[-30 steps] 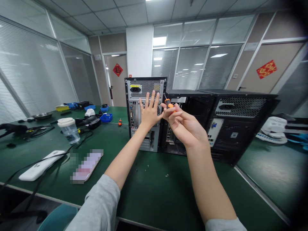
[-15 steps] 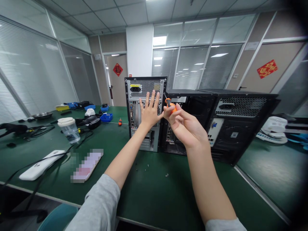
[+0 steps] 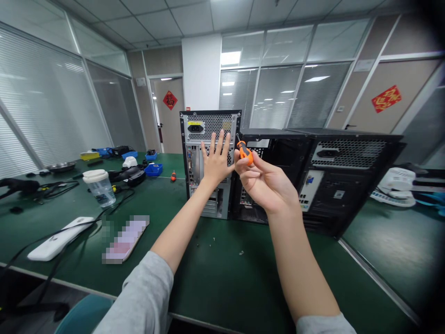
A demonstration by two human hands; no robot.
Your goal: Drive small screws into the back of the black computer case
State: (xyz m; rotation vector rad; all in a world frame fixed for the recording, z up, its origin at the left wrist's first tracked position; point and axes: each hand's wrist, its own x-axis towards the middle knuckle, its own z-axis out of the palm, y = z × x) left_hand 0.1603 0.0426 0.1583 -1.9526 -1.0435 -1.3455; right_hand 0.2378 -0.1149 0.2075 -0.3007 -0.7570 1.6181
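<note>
An upright computer case (image 3: 212,121) stands with its back panel facing me. My left hand (image 3: 217,161) lies spread against that panel, below the power supply grille, holding nothing. Between the thumb and fingers of my right hand (image 3: 262,178) is a short orange-and-black screwdriver (image 3: 246,153). Its shaft points up and away, with the tip at the right edge of the back panel; whether it sits in a screw I cannot tell. Several small screws (image 3: 241,253) lie loose on the green table (image 3: 222,287) in front of the case.
Two more black computer cases (image 3: 351,185) stand to the right, one open-sided. On the left are a lidded cup (image 3: 99,189), a phone (image 3: 127,241), a white power bank (image 3: 60,239) with a cable, and blue bins (image 3: 153,170). Another orange screwdriver (image 3: 173,176) stands behind.
My right fingers have shifted on the screwdriver, so more of its orange handle shows now. The left hand stays in the same place on the case.
</note>
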